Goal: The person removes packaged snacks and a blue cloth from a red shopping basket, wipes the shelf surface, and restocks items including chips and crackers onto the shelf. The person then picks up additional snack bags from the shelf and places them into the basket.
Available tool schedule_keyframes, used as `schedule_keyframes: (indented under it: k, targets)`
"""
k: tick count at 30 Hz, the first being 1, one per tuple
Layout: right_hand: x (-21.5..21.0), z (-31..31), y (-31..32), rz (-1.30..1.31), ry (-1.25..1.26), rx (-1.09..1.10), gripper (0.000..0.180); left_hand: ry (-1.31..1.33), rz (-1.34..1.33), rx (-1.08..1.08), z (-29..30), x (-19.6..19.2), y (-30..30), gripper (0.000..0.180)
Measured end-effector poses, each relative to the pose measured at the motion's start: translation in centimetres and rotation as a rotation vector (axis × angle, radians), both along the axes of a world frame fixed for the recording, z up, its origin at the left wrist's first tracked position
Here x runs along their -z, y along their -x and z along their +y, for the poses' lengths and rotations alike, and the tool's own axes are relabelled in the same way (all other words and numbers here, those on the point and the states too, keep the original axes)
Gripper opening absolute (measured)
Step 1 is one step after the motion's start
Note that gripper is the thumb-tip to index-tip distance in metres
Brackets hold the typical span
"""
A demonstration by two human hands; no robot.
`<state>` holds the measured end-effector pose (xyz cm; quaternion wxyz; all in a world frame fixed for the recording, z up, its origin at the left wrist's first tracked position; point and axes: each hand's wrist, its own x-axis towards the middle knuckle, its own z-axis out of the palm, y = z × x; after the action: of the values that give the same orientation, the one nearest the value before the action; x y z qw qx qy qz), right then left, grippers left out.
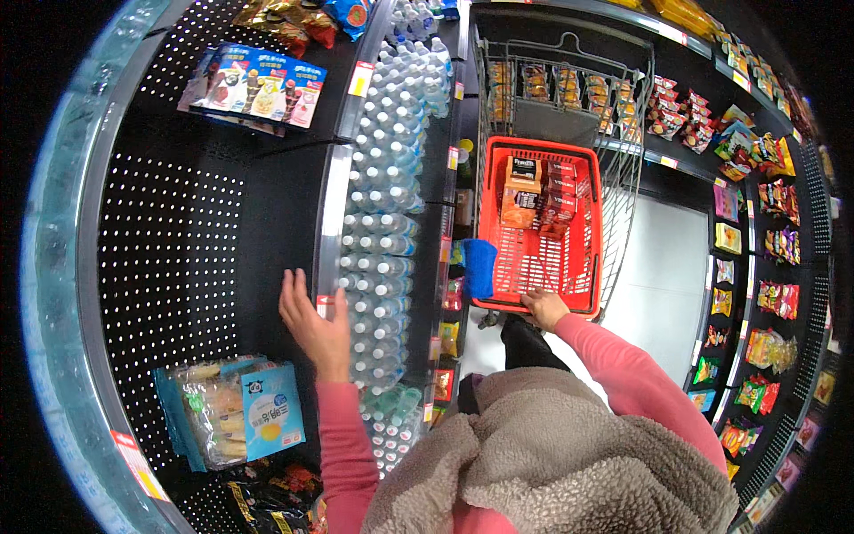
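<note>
Holding empty left hand [318, 331] loosely spread beside bottles [400, 264], left of centre, gripping red basket's [543, 143] rim with right hand [545, 310], right of centre.

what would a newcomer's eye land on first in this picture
Probably the bright red, slotted plastic basket in the grey metal wire cart, right of centre, with the person's bare right hand at its near edge. Next come the long rows of clear plastic bottles with white caps left of centre, with the open left hand held out beside them.
</note>
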<state>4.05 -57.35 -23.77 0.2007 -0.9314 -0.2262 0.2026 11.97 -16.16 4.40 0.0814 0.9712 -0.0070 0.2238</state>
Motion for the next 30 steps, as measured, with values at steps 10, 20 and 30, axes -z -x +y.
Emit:
schedule_keyframes:
  k: [10, 20, 30]
  targets:
    - [-1.6, -1.9, -2.4, -0.094, -0.227, 0.374, 0.059, -0.239, 0.202, -0.153, 3.0, 2.5, -1.8, 0.091]
    - [3.1, -9.9, -18.6, -0.152, 0.195, 0.638, 0.071, -0.277, 0.206, -0.18, 2.6, 2.4, -2.0, 0.089]
    - [7.5, -9.8, -18.1, -0.163, 0.553, 0.477, 0.03, -0.277, 0.225, -0.189, 2.7, 2.3, -2.2, 0.09]
